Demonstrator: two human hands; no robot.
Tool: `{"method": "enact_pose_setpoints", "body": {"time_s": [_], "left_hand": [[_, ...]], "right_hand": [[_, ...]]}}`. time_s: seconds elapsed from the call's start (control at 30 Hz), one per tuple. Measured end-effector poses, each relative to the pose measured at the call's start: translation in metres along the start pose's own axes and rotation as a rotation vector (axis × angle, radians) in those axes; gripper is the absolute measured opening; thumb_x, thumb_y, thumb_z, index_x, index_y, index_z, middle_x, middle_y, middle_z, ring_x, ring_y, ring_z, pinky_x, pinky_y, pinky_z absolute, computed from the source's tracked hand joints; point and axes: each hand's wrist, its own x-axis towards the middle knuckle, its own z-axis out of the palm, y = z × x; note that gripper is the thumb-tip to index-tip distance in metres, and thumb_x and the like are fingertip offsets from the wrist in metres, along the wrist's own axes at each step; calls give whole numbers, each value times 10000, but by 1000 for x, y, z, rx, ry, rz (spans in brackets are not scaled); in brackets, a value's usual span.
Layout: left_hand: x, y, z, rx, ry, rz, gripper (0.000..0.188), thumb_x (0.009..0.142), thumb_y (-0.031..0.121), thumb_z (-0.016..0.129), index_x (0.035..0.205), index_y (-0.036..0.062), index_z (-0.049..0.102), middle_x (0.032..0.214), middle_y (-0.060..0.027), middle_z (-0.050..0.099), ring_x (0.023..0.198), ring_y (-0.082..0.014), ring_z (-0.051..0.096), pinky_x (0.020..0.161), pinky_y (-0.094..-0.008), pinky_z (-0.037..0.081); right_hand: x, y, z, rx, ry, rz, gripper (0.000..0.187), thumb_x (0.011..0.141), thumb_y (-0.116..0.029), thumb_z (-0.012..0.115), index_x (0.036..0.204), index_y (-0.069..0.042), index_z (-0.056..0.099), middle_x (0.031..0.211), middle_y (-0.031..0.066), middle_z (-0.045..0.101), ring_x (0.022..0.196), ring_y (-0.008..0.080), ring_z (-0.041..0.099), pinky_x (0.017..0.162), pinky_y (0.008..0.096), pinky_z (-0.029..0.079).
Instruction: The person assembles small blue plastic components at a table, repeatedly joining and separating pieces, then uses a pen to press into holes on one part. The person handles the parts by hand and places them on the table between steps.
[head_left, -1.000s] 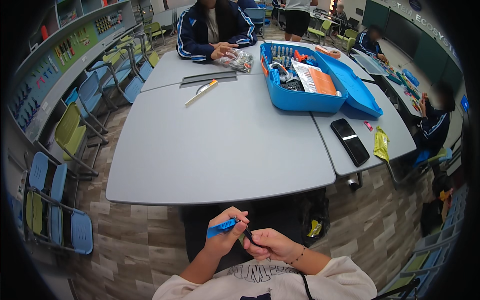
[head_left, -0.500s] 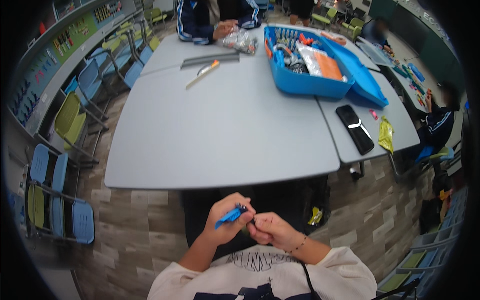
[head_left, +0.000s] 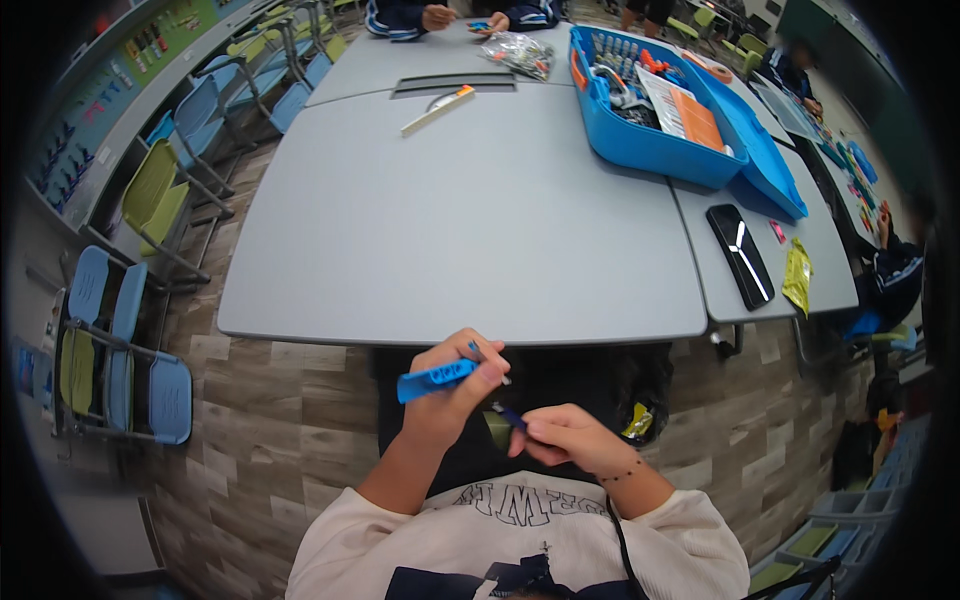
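In front of my lap, below the table's near edge, my left hand (head_left: 462, 385) is closed round a bright blue plastic piece (head_left: 436, 380) with small holes along its face. One end of it sticks out to the left past my fingers. My right hand (head_left: 572, 438) pinches a slim dark blue piece (head_left: 511, 416) with a pale tip, pointing up toward my left hand. A narrow gap separates the two pieces. What exactly the slim piece is, I cannot make out.
The grey table (head_left: 450, 230) bears a blue toolbox (head_left: 660, 160), a black phone (head_left: 740, 257), a yellow wrapper (head_left: 797, 275), a pale strip (head_left: 438, 111) and a clear bag of parts (head_left: 520, 54). Another person's hands (head_left: 455, 20) work at the far side. Folded chairs (head_left: 125, 350) stand left.
My hands have drawn apart, and more of the blue piece and the slim dark piece shows. The view has shifted. Across the table, the person's hands have left the clear bag and hold something small.
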Motion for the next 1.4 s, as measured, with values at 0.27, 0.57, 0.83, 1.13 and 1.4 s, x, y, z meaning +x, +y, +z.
{"method": "enact_pose_setpoints", "body": {"time_s": [0.27,0.57,0.83,1.13,1.4], "left_hand": [[6,6,-12,-243,73,-61,130,874,105,612,826,-12,640,839,-94,632,705,-130,582,763,-299,491],[-3,5,-7,-292,150,-125,107,863,96,622,878,-9,634,892,-98,645,788,-137,598,773,-282,473],[-4,0,8,-118,23,52,115,890,97,588,895,-11,629,923,-73,571,873,-117,553,782,-250,431],[-10,-5,3,-162,107,-70,284,966,243,446,930,7,601,844,-49,531,752,-105,503,794,-285,449],[-5,-8,1,-355,172,-180,344,972,293,369,1008,-6,536,723,-34,503,660,-115,505,776,-319,470]], "right_hand": [[8,-76,-52,-1444,864,-648,157,829,-86,608,964,-16,643,763,122,556,674,269,541,608,328,446],[48,-88,-65,-1628,892,-941,192,778,-93,642,959,-27,633,846,124,591,811,305,555,772,399,421],[21,-50,16,-902,381,-868,152,740,-89,723,863,-48,645,791,56,647,715,192,600,730,290,424],[17,-43,-3,-706,648,-769,37,786,-13,647,807,9,626,754,71,652,684,123,620,670,232,477],[10,-39,-33,-225,365,-605,66,846,-45,629,880,6,602,829,34,595,727,78,545,653,195,437]]}}
